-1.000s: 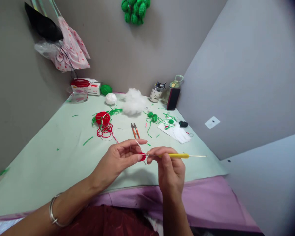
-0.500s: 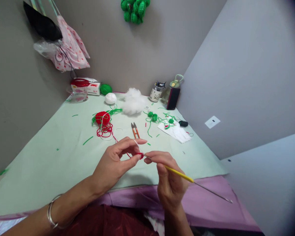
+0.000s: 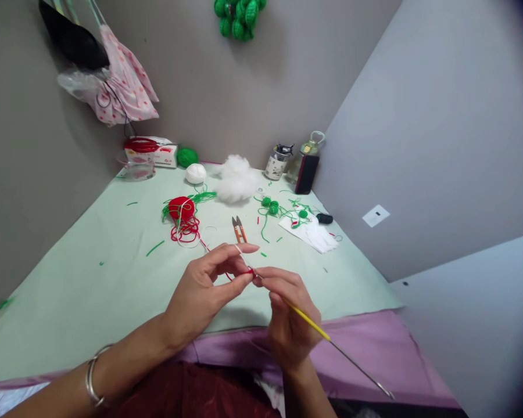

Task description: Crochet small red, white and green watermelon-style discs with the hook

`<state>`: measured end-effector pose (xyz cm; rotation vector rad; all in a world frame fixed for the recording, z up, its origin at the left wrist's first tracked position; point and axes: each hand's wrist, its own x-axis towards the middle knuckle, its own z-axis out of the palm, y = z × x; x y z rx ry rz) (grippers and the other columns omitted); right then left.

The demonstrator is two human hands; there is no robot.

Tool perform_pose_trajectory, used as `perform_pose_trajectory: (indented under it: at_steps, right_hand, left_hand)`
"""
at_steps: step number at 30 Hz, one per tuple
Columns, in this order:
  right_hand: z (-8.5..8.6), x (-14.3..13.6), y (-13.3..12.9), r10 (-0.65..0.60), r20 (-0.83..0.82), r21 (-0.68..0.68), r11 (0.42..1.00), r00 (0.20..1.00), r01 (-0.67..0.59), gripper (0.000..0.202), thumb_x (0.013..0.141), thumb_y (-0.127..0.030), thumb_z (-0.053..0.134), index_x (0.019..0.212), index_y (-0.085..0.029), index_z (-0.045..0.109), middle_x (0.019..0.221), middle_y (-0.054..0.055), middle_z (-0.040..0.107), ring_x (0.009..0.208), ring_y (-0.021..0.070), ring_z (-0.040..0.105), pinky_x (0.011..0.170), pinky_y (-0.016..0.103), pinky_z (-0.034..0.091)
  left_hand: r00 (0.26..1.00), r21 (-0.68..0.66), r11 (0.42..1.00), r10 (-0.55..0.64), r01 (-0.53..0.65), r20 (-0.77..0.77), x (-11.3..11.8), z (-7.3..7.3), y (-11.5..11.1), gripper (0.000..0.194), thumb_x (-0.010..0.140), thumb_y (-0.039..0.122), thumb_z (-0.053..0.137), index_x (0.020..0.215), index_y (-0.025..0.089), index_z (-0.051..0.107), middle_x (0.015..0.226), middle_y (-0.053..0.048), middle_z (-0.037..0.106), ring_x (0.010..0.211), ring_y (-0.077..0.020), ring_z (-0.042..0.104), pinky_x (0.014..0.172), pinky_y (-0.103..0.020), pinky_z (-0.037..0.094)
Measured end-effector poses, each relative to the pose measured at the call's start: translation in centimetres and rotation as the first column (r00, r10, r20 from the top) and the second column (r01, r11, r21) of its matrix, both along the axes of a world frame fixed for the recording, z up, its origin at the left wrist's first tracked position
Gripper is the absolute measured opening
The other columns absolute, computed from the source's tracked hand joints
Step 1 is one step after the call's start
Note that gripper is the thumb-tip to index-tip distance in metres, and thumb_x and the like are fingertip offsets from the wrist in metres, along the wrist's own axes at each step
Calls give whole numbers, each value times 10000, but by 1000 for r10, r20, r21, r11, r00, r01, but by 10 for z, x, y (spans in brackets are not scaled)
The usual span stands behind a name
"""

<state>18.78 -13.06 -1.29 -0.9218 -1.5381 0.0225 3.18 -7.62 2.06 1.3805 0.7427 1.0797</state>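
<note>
Between thumb and fingers, my left hand (image 3: 203, 287) pinches a small red crocheted piece (image 3: 251, 272), with white yarn running over its raised index finger. My right hand (image 3: 294, 313) is closed around a crochet hook (image 3: 307, 319) with a yellow handle, whose bare metal rear end points down to the right. The hook's front tip meets the red piece where both hands' fingertips come together; the stitches there are too small to tell. Red and white strands lead back from my left hand to a red yarn ball (image 3: 181, 208).
Orange-handled snips (image 3: 239, 230) lie just beyond my hands. Farther back are white stuffing (image 3: 236, 180), a white yarn ball (image 3: 196, 173) and a green yarn ball (image 3: 187, 157). Green crocheted bits (image 3: 273, 207), white paper (image 3: 309, 232), a phone (image 3: 307, 175) and a pen cup (image 3: 276, 165) occupy the right.
My right hand has moved slightly left and down, and the hook now tilts more steeply, its rear end lower. My left hand has barely moved.
</note>
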Motion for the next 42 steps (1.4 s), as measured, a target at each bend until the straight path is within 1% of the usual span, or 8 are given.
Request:
perform_pose_trajectory:
  at_steps: [6, 9, 12, 20, 25, 32, 38, 42]
  right_hand:
    - [-6, -3, 3, 30, -227, -70, 996, 973, -47, 245, 1024, -129, 552, 1095, -262, 746, 1004, 51, 792, 944, 192, 735, 809, 365, 618]
    - [-7, -5, 8, 85, -438, -119, 981, 895, -151, 210, 1046, -198, 548, 1007, -262, 743, 952, 32, 780, 840, 173, 715, 738, 343, 610]
    - [-7, -5, 10, 139, -536, -116, 965, 832, -236, 210, 1060, -226, 535, 1029, -265, 739, 985, 28, 780, 779, 151, 706, 700, 328, 609]
    - [-3, -5, 0, 99, -450, -108, 980, 888, -164, 225, 1074, -215, 494, 1098, -239, 716, 972, 59, 794, 896, 212, 774, 747, 408, 650]
    - [3, -3, -1, 143, -397, -90, 977, 906, -193, 210, 1073, -240, 505, 1092, -252, 714, 989, 58, 799, 875, 208, 771, 738, 407, 657]
    - [5, 0, -4, 104, -289, -114, 983, 952, -142, 249, 1055, -158, 502, 1119, -267, 716, 1026, 45, 800, 929, 199, 766, 767, 378, 654]
    - [5, 2, -6, 83, -182, -114, 988, 980, -105, 297, 1030, -94, 507, 1163, -272, 703, 1068, 50, 801, 962, 196, 765, 815, 386, 662]
    - [-3, -2, -4, 53, -77, -26, 998, 996, -55, 334, 1008, -71, 532, 1225, -264, 699, 1149, 85, 789, 1051, 211, 768, 842, 390, 677]
  left_hand:
    - [996, -146, 988, -44, 55, 80, 2, -2, -2, 378, 846, 251, 834, 1211, 224, 744, 779, 36, 700, 803, -131, 692, 874, -269, 585]
    - [991, -177, 980, -66, 87, 117, 3, -2, -3, 391, 846, 272, 842, 1216, 219, 729, 801, 29, 707, 831, -147, 712, 897, -289, 588]
    - [991, -181, 980, -60, 81, 115, 2, -1, -2, 365, 859, 271, 825, 1207, 215, 733, 814, 25, 688, 843, -147, 699, 896, -287, 582]
    - [995, -166, 984, -47, 61, 85, -2, 0, 2, 303, 888, 269, 791, 1188, 240, 756, 878, 22, 633, 856, -123, 634, 860, -248, 553]
    - [995, -171, 982, -62, 75, 82, -4, -1, 2, 317, 887, 272, 798, 1201, 238, 759, 884, 11, 663, 859, -139, 661, 862, -268, 559]
    - [998, -146, 988, -32, 39, 48, -5, -1, 2, 293, 884, 275, 796, 1174, 243, 777, 908, -5, 708, 884, -164, 687, 864, -291, 575]
    - [999, -53, 998, 36, -36, -3, -3, -1, -2, 274, 872, 225, 784, 1144, 257, 795, 886, -1, 735, 862, -161, 700, 857, -287, 572]
    - [989, 78, 986, 148, -146, -16, 3, -3, -2, 223, 851, 163, 782, 1048, 259, 825, 954, -7, 740, 860, -148, 684, 888, -287, 554]
